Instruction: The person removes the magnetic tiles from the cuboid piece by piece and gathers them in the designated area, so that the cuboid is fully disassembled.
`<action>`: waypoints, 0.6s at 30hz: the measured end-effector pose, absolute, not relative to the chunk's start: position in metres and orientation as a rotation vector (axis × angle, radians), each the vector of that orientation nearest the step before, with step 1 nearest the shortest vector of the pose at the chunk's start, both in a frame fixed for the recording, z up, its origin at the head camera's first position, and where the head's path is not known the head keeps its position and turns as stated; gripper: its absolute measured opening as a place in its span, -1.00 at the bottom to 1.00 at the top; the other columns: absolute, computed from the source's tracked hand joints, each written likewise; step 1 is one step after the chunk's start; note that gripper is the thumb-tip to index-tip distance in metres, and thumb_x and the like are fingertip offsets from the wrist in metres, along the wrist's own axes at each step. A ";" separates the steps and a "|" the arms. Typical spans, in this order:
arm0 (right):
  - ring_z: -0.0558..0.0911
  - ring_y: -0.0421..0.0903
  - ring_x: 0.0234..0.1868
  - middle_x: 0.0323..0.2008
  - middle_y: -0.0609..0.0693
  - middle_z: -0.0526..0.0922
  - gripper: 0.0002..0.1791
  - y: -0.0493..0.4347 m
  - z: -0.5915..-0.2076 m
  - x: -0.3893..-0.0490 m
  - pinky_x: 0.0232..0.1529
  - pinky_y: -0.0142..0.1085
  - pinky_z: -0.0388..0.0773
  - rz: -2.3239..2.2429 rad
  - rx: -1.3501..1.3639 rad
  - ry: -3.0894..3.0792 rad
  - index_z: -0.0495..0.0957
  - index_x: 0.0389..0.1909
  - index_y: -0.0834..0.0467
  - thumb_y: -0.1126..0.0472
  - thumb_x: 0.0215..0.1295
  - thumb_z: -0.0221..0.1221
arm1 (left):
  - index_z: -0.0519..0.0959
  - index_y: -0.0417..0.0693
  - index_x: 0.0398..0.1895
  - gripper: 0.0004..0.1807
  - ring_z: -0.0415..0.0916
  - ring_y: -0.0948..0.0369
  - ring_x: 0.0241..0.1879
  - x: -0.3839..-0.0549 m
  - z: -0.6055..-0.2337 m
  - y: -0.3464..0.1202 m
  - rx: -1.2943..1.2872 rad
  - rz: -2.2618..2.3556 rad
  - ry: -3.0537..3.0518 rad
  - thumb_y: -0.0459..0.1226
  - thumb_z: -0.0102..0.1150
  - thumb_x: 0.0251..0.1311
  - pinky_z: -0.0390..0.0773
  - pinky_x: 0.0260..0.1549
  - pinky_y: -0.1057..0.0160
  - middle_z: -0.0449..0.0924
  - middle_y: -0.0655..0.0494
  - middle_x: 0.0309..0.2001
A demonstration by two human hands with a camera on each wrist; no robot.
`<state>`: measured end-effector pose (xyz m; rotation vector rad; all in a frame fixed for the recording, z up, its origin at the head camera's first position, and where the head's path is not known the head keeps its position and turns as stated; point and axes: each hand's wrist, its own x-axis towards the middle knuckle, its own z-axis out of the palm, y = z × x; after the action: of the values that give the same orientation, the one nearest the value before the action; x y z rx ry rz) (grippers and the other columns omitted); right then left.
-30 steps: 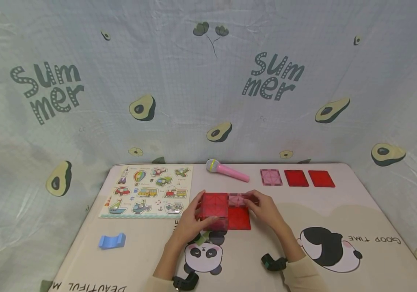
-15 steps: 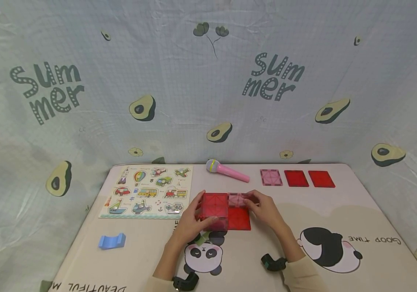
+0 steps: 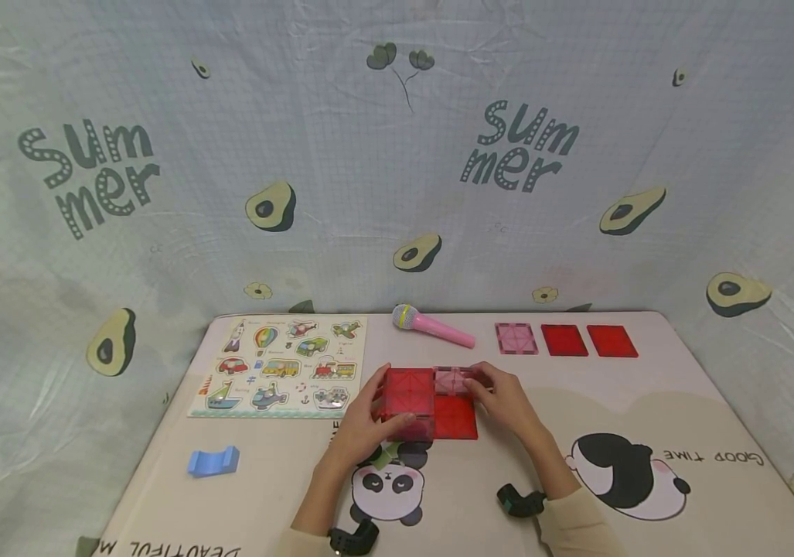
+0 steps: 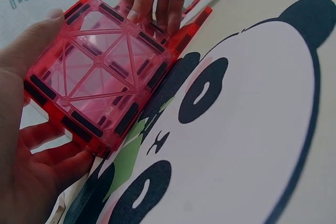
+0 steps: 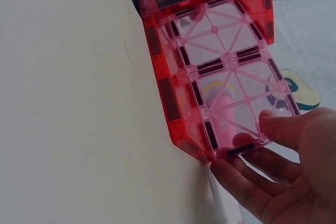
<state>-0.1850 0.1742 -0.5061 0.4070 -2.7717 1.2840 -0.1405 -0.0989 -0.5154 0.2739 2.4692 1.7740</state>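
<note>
A red box of see-through magnetic tiles (image 3: 409,391) stands mid-table in the head view. My left hand (image 3: 362,424) grips it from the left, thumb along its near side and fingers behind. Joined to the box's right side lies a flat red magnetic tile (image 3: 457,421). Along that tile's back edge a pink magnetic tile (image 3: 451,380) stands upright beside the box. My right hand (image 3: 508,398) pinches its right end; in the right wrist view, the thumb lies on the pink tile's face (image 5: 244,100) and the fingers are beneath its edge.
Behind the hands lie a pink toy microphone (image 3: 438,328), a flat pink tile (image 3: 516,339) and two red tiles (image 3: 564,340). At left are a vehicle puzzle board (image 3: 236,406) and a blue curved block (image 3: 213,461). A printed curtain (image 3: 355,155) rises behind the table.
</note>
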 end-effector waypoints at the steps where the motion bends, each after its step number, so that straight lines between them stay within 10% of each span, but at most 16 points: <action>1: 0.73 -0.01 -0.12 -0.15 0.08 0.76 -0.75 0.174 -0.507 -0.185 0.03 -0.10 0.71 1.277 0.411 -2.771 0.60 0.03 0.17 0.20 0.39 0.23 | 0.07 0.11 0.58 0.02 0.40 -0.13 0.37 -0.140 -0.515 -0.099 0.281 1.772 2.472 0.05 0.40 0.11 0.60 0.19 -0.06 0.35 -0.03 0.42; 18: 0.70 -0.05 -0.10 -0.11 0.05 0.74 -0.74 0.172 -0.510 -0.186 0.06 -0.12 0.70 1.258 0.374 -2.786 0.58 0.06 0.15 0.18 0.42 0.20 | 0.10 0.31 0.56 -0.01 0.38 -0.11 0.39 -0.139 -0.514 -0.098 0.247 1.763 2.469 0.08 0.42 0.09 0.58 0.21 -0.07 0.34 0.02 0.43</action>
<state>-0.1860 0.1723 -0.5096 0.3743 -2.7865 1.2577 -0.1392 -0.0983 -0.5137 0.2471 2.4690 1.7628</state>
